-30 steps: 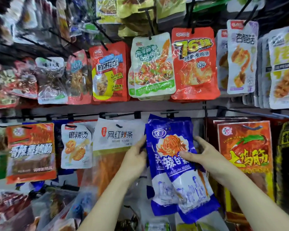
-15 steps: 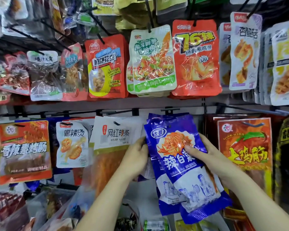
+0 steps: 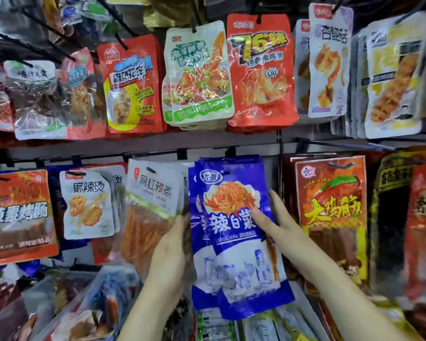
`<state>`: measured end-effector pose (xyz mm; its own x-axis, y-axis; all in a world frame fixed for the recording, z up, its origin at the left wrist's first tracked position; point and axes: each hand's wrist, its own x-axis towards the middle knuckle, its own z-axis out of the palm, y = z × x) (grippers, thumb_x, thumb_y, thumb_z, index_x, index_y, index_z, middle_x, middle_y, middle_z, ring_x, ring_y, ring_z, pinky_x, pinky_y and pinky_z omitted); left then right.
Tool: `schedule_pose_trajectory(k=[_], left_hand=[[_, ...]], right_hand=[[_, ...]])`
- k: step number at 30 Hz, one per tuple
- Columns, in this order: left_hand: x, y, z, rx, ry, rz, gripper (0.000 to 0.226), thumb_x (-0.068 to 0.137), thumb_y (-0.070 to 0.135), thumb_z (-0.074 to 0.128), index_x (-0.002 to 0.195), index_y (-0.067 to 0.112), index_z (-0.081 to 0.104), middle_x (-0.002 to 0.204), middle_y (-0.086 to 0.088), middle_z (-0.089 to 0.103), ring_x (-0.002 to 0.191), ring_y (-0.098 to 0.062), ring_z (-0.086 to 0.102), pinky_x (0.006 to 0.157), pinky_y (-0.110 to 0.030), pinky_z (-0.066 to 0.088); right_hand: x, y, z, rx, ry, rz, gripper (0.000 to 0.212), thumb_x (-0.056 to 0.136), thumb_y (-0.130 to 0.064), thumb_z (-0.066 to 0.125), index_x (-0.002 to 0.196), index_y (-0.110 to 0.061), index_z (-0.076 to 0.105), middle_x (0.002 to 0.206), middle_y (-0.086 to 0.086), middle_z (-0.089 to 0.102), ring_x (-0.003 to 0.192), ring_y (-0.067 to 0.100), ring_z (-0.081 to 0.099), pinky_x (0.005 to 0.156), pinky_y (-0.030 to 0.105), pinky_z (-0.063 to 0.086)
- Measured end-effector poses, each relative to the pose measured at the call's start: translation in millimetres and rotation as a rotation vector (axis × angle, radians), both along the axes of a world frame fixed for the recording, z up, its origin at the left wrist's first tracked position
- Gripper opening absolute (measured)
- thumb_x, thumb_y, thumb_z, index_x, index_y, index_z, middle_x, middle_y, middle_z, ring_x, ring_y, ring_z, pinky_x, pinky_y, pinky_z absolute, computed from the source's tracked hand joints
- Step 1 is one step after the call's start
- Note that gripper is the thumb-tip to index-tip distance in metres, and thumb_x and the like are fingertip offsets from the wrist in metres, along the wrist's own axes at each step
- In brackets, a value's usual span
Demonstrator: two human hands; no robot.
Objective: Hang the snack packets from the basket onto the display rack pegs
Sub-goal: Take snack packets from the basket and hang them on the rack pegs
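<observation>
A stack of blue-and-white snack packets (image 3: 234,242) hangs upright at the middle of the lower row, its top under a black peg (image 3: 228,152). My left hand (image 3: 172,249) holds the stack's left edge, fingers behind it. My right hand (image 3: 278,225) pinches the right side, thumb on the front packet, fingers behind. The peg's tip is hidden behind the packets, so whether the front packet sits on it cannot be told.
Left of the stack hang a clear packet of orange strips (image 3: 150,205) and a white packet (image 3: 87,203). A red-orange packet (image 3: 330,212) hangs to the right. The upper row holds red (image 3: 261,70) and green-white (image 3: 197,75) packets. Loose packets lie below (image 3: 103,303).
The blue packets have swung from tilted to upright and moved up toward the peg. Both hands shifted up with them; my right thumb now lies across the front.
</observation>
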<state>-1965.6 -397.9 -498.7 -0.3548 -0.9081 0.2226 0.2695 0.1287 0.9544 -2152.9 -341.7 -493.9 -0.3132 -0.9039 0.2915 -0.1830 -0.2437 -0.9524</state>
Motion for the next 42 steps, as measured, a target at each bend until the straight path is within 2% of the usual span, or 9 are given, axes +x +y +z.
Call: schedule_pose_trajectory(k=[5, 7, 13, 16, 20, 24, 28, 32, 42], left_hand=[[1.9, 11.3, 6.5, -0.246, -0.146, -0.088, 0.063, 0.09, 0.048, 0.054, 0.146, 0.031, 0.031, 0.132, 0.012, 0.06, 0.106, -0.003, 0.062, 0.086, -0.027, 0.051], [-8.0, 9.2, 0.5, -0.363, -0.205, -0.036, 0.086, 0.073, 0.054, 0.075, 0.145, 0.044, 0.028, 0.123, 0.02, 0.063, 0.107, -0.003, 0.064, 0.09, -0.034, 0.053], [-19.4, -8.5, -0.4, -0.232, -0.139, -0.059, 0.046, 0.079, 0.041, 0.067, 0.122, 0.031, 0.058, 0.112, 0.006, 0.072, 0.1, -0.016, 0.07, 0.09, -0.046, 0.054], [-17.5, -13.4, -2.2, -0.347, -0.2, 0.152, 0.029, 0.087, 0.03, 0.068, 0.115, 0.031, 0.061, 0.104, 0.009, 0.073, 0.091, -0.003, 0.069, 0.079, -0.025, 0.056], [-15.5, 7.5, -2.9, -0.51, -0.307, 0.43, 0.08, 0.08, 0.046, 0.068, 0.145, 0.047, 0.021, 0.092, 0.039, 0.054, 0.081, 0.028, 0.052, 0.069, -0.004, 0.044], [-14.4, 22.1, -10.2, -0.576, -0.34, 0.425, 0.092, 0.074, 0.059, 0.058, 0.139, 0.057, -0.005, 0.121, 0.033, 0.051, 0.102, 0.022, 0.049, 0.076, 0.005, 0.036], [-9.6, 30.6, -18.9, -0.878, -0.447, 0.509, 0.087, 0.081, 0.065, 0.056, 0.144, 0.058, -0.004, 0.157, 0.021, 0.018, 0.142, -0.003, 0.027, 0.109, -0.024, 0.036], [-0.7, 17.3, -34.8, -1.247, -0.826, 0.526, 0.097, 0.077, 0.072, 0.05, 0.154, 0.025, 0.015, 0.163, -0.002, 0.007, 0.149, -0.022, 0.01, 0.113, -0.045, 0.026], [7.8, 14.0, -15.8, -1.187, -0.925, 0.414, 0.078, 0.086, 0.073, 0.038, 0.151, 0.031, 0.025, 0.162, 0.002, 0.015, 0.149, -0.017, 0.012, 0.112, -0.048, 0.018]], right_hand=[[2.8, -2.6, -0.9, -0.017, -0.022, 0.0, 0.085, 0.069, -0.062, 0.063, 0.144, -0.05, 0.026, 0.117, -0.019, 0.065, 0.098, 0.004, 0.069, 0.086, 0.031, 0.057], [4.7, -5.2, -2.0, -0.044, -0.039, 0.0, 0.091, 0.064, -0.066, 0.066, 0.144, -0.051, 0.025, 0.12, -0.017, 0.066, 0.098, 0.004, 0.069, 0.086, 0.034, 0.057], [12.4, -7.3, -4.8, -0.126, -0.06, -0.019, 0.091, 0.066, -0.061, 0.066, 0.144, -0.051, 0.019, 0.123, -0.015, 0.063, 0.099, 0.006, 0.069, 0.084, 0.037, 0.059], [14.6, -7.5, -8.5, -0.189, -0.004, -0.07, 0.094, 0.067, -0.056, 0.067, 0.146, -0.047, 0.018, 0.126, -0.017, 0.061, 0.103, 0.003, 0.067, 0.084, 0.033, 0.059], [15.5, -1.2, -13.2, -0.217, 0.092, -0.159, 0.096, 0.064, -0.079, 0.065, 0.141, -0.063, 0.011, 0.144, -0.02, 0.045, 0.125, 0.005, 0.053, 0.098, 0.044, 0.052], [19.6, 7.4, -21.9, -0.239, 0.235, -0.218, 0.092, 0.069, -0.08, 0.056, 0.146, -0.056, 0.012, 0.148, -0.021, 0.039, 0.135, 0.005, 0.04, 0.106, 0.044, 0.044], [24.0, 15.2, -26.5, -0.232, 0.36, -0.302, 0.089, 0.077, -0.079, 0.044, 0.15, -0.049, 0.001, 0.158, -0.02, 0.016, 0.145, -0.001, 0.013, 0.118, 0.044, 0.028], [25.3, 18.4, -27.4, -0.233, 0.454, -0.3, 0.09, 0.079, -0.076, 0.044, 0.152, -0.044, 0.002, 0.159, -0.02, 0.017, 0.146, 0.0, 0.015, 0.117, 0.044, 0.029], [24.3, 39.2, 7.7, -0.103, 0.558, -0.29, 0.089, 0.078, -0.073, 0.046, 0.151, -0.047, 0.003, 0.157, -0.026, 0.018, 0.143, -0.004, 0.021, 0.115, 0.037, 0.033]])
